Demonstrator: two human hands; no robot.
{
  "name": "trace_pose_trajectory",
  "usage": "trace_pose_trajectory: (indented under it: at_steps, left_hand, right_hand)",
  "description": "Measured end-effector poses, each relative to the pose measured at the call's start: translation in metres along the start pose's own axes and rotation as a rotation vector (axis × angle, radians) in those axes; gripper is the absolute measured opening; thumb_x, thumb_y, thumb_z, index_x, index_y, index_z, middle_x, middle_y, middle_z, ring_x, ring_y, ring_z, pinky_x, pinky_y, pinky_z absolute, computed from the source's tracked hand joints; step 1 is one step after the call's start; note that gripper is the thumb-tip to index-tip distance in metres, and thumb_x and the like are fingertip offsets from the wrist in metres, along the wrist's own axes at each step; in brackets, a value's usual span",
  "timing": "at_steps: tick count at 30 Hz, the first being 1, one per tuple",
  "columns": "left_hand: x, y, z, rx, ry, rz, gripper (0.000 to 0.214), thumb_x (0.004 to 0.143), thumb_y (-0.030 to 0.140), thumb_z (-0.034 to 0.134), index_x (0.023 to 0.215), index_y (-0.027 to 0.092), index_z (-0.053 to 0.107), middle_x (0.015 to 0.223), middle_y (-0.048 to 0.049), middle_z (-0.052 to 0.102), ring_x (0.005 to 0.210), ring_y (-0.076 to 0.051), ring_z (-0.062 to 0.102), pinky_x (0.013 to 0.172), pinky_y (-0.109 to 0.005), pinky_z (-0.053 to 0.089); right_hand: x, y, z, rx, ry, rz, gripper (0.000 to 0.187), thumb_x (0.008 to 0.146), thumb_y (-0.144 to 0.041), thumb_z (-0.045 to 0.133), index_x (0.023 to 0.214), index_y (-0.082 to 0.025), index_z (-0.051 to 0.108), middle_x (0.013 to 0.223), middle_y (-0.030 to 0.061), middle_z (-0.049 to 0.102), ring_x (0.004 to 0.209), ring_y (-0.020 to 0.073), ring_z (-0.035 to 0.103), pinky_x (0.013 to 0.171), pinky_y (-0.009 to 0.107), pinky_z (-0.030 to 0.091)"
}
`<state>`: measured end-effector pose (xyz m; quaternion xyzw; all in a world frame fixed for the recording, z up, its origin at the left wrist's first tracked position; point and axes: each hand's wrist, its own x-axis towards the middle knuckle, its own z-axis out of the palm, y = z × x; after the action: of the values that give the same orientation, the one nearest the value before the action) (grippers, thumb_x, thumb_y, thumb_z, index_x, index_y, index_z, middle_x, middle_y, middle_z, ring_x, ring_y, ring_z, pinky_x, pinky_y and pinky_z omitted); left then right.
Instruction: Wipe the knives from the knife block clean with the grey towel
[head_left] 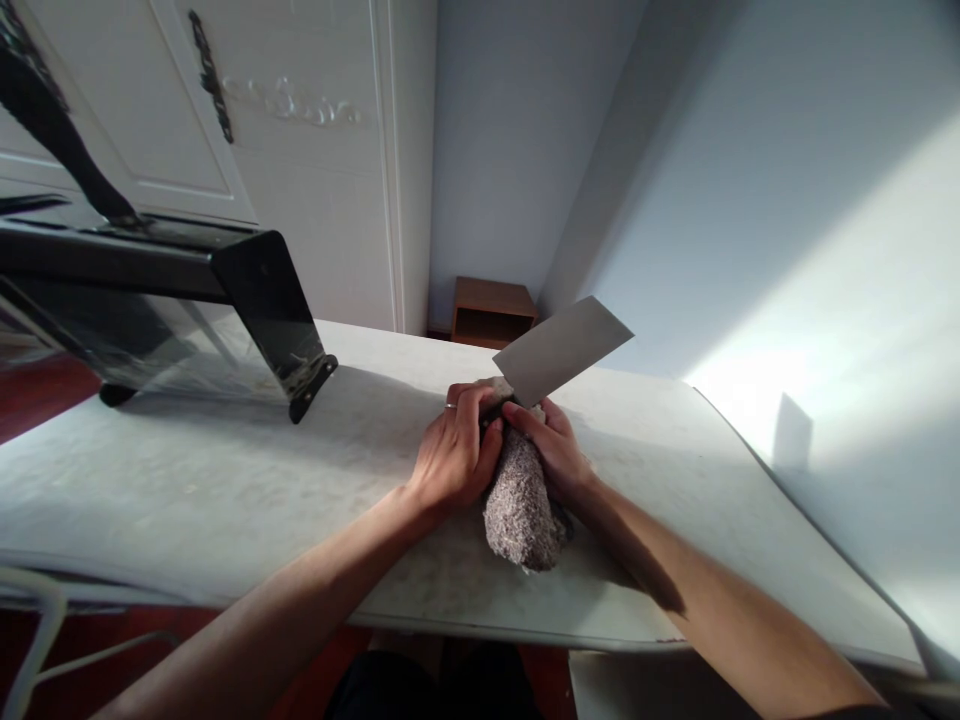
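Note:
Between my hands, a cleaver's bare rectangular blade (564, 350) points up and away to the right. Its handle is hidden under my fingers and a fuzzy grey-brown cloth (521, 505), which hangs down toward me onto the table. My left hand (459, 445), with a ring on one finger, is closed on the bunched cloth at the blade's base. On the other side, my right hand (553, 445) also grips the cloth there, its thumb lying across the top. Which fingers press on the handle itself cannot be made out.
A black knife block (259, 300) with clear sides and a black-handled knife (67, 130) stands at the left on the white table (300, 520). Behind are a white cabinet (315, 200) and a small brown wooden box (495, 300). A sunlit wall (825, 300) borders the right side.

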<state>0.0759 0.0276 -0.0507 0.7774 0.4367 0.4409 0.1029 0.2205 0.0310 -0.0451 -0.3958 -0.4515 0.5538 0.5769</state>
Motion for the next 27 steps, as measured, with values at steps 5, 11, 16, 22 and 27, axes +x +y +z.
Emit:
trace_pose_trajectory:
  at_steps: [5, 11, 16, 22, 27]
  left_hand:
    - [0.003, -0.007, -0.001, -0.091, -0.119, -0.131, 0.029, 0.093, 0.031, 0.039, 0.114, 0.015, 0.05, 0.109, -0.0145, 0.061, 0.099, -0.025, 0.061, 0.085, -0.041, 0.049]
    - [0.012, -0.012, 0.0, -0.342, -0.226, -0.335, 0.027, 0.087, 0.029, 0.05, 0.11, 0.017, 0.058, 0.094, -0.0087, 0.069, 0.087, -0.023, 0.063, 0.08, -0.037, 0.049]
    - [0.013, -0.014, 0.005, -0.696, -0.26, -0.555, 0.02, 0.076, 0.026, 0.061, 0.093, 0.017, 0.056, 0.075, -0.0024, 0.065, 0.067, -0.017, 0.061, 0.063, -0.029, 0.049]
    - [0.01, -0.012, 0.007, -0.592, -0.298, -0.494, 0.016, 0.073, 0.026, 0.062, 0.081, 0.019, 0.049, 0.073, 0.0002, 0.06, 0.07, -0.016, 0.058, 0.061, -0.027, 0.045]
    - [0.011, -0.008, -0.003, -0.428, -0.403, -0.347, 0.018, 0.077, 0.023, 0.056, 0.094, 0.017, 0.052, 0.093, -0.0064, 0.064, 0.088, -0.023, 0.059, 0.077, -0.033, 0.047]
  right_hand:
    - [0.01, -0.001, -0.014, -0.058, 0.103, -0.113, 0.025, 0.074, -0.035, 0.071, 0.094, -0.022, 0.064, 0.085, 0.0001, 0.069, 0.078, 0.0191, 0.064, 0.075, 0.036, 0.052]
    - [0.013, -0.006, -0.025, -0.086, 0.181, -0.142, 0.023, 0.072, -0.034, 0.074, 0.088, -0.022, 0.064, 0.082, -0.0012, 0.067, 0.073, 0.0161, 0.061, 0.067, 0.03, 0.049]
    - [0.01, -0.005, -0.02, -0.038, 0.148, -0.115, 0.024, 0.072, -0.034, 0.074, 0.09, -0.023, 0.063, 0.082, -0.001, 0.068, 0.073, 0.0178, 0.063, 0.069, 0.033, 0.051]
    - [0.01, -0.001, -0.019, -0.118, 0.067, -0.127, 0.026, 0.076, -0.036, 0.071, 0.098, -0.024, 0.064, 0.091, 0.0004, 0.07, 0.083, 0.0197, 0.064, 0.074, 0.033, 0.051]
    - [0.008, -0.002, -0.018, -0.243, 0.052, -0.159, 0.034, 0.076, -0.038, 0.071, 0.105, -0.024, 0.062, 0.097, 0.0013, 0.069, 0.086, 0.0194, 0.062, 0.078, 0.033, 0.05]
